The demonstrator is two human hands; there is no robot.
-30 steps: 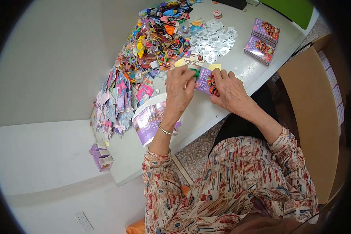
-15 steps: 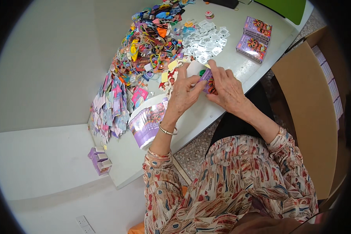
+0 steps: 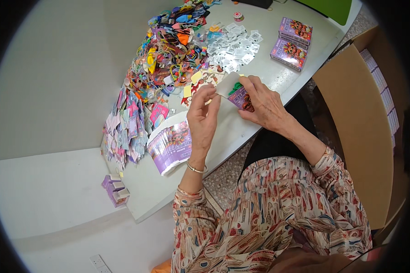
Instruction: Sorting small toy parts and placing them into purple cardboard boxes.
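My right hand (image 3: 265,102) grips a small purple printed box (image 3: 240,98). The box's white flap (image 3: 228,84) stands raised, and a green piece (image 3: 237,87) of unclear kind shows at its mouth. My left hand (image 3: 203,119) is just to the left, thumb and fingers apart, with its fingertips close to the flap and nothing seen in it. Under the left wrist lies a fanned stack of flat purple cartons (image 3: 171,145). Beyond the hands are small printed cards (image 3: 210,78) in red, white and yellow.
A big heap of colourful trinkets (image 3: 168,59) runs along the wall, with white slips (image 3: 234,45) beside it and printed packets (image 3: 127,125) at its left end. Filled purple boxes (image 3: 289,53) stand at the far right. A large brown carton (image 3: 355,136) sits beside the table.
My left hand has let go of the box and moved a little left, its fingers spreading. The right hand keeps hold, and more of the box front and flap shows.
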